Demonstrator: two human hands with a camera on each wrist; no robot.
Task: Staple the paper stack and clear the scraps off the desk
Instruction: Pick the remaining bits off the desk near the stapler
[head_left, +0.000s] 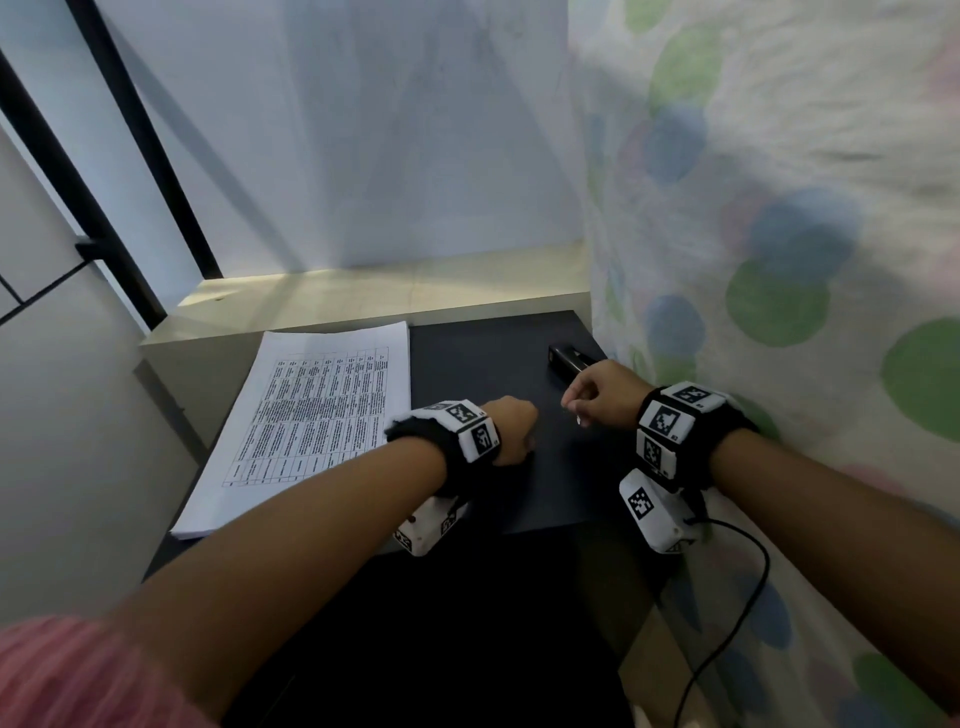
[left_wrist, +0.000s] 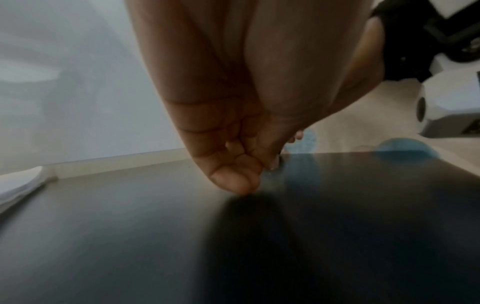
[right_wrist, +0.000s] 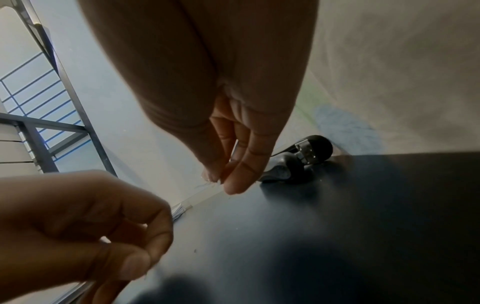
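A stack of printed paper (head_left: 311, 415) lies on the left half of the black desk top (head_left: 483, 358), its edge showing in the left wrist view (left_wrist: 18, 185). A black stapler (head_left: 569, 358) (right_wrist: 298, 162) lies at the back right, close to the curtain. My right hand (head_left: 576, 408) (right_wrist: 223, 181) hovers just in front of the stapler, thumb and fingertips pinching a tiny pale scrap (head_left: 578, 419) (right_wrist: 206, 185). My left hand (head_left: 511, 428) (left_wrist: 249, 174) rests knuckles-down on the desk between the paper and my right hand. Its fingers are curled into the palm and I see nothing in them.
A curtain with green and blue dots (head_left: 779, 234) hangs along the desk's right edge. A pale ledge (head_left: 389, 291) and white wall run behind the desk. A black cable (head_left: 737, 597) trails from my right wrist unit past the front right corner.
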